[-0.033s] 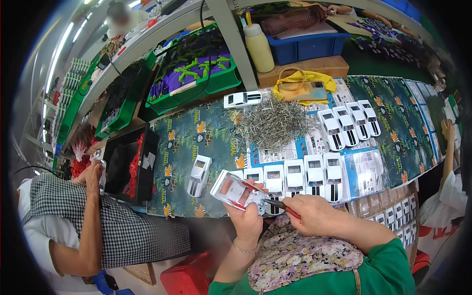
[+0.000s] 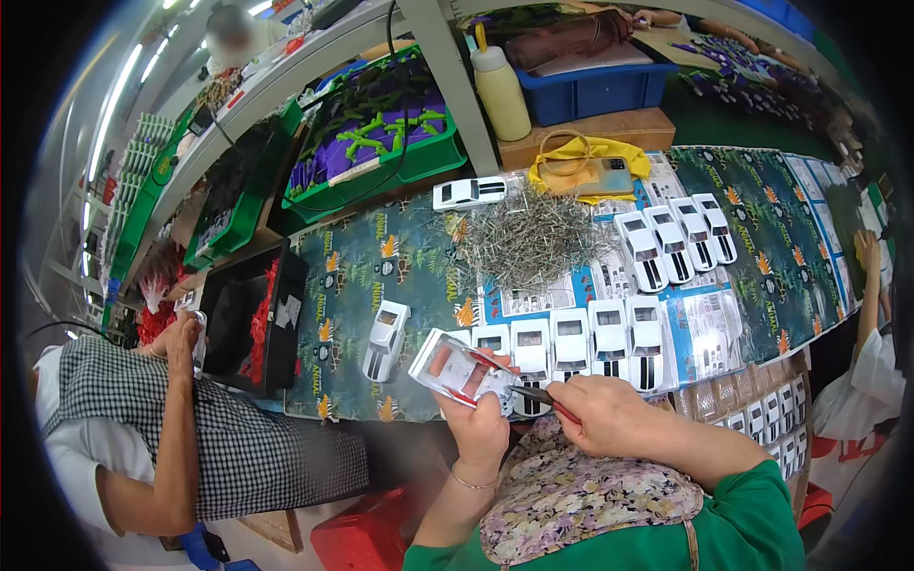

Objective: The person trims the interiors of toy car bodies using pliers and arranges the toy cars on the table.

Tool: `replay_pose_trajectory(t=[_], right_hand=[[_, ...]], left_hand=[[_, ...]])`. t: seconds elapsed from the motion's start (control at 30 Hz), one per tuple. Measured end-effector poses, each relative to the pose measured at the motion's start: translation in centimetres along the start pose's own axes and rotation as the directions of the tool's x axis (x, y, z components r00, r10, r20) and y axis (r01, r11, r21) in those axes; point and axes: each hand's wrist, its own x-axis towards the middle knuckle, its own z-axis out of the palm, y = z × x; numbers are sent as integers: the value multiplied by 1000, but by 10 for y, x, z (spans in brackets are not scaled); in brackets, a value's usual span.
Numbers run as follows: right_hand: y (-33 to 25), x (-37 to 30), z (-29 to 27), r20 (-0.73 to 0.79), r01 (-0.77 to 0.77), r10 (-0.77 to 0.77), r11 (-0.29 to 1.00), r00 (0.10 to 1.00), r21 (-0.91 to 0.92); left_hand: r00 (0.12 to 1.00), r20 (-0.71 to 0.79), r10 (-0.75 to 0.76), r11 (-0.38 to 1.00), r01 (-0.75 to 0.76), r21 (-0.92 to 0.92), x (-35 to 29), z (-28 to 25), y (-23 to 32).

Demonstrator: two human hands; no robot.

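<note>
My left hand (image 2: 481, 433) is closed around a white toy car body (image 2: 433, 362), turned so its hollow inside with red parts faces up. In my right hand (image 2: 609, 416) are pliers (image 2: 535, 392) with dark jaws and red handles, their tips at the near end of the car body. Just beyond my hands stands a row of white toy cars (image 2: 570, 344) with black stripes, partly hidden by my left hand. One more white toy car (image 2: 386, 341) lies apart to the left. A heap of thin metal pins (image 2: 533, 238) sits farther back.
Several white cars (image 2: 666, 243) stand at the right, and one (image 2: 469, 193) behind the pins. A phone (image 2: 605, 177) rests on yellow cloth (image 2: 621, 152). A black bin (image 2: 286, 357) is at the left, near a co-worker's hands (image 2: 179, 341). A bottle (image 2: 501, 95) stands behind.
</note>
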Motion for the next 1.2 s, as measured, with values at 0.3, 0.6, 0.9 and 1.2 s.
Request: replay_pose_trajectory(t=[0.3,0.6,0.9,1.2], right_hand=[[2,7,-13,145,195,-157,931,977,-309],[-8,15,-26,250,266,-176,879,952,-397],[-4,18,-28,269,309,-214,869,939,-387],[-9,22,-34,311,323,-209,867,927,-381]], left_hand=[[984,136,115,915,-158,371,-11,-20,-29],[994,104,45,964,-70,257,-12,-7,-19],[993,112,32,958,-62,281,-14,-13,-23],[991,135,-1,962,-36,271,-16,-14,-20]])
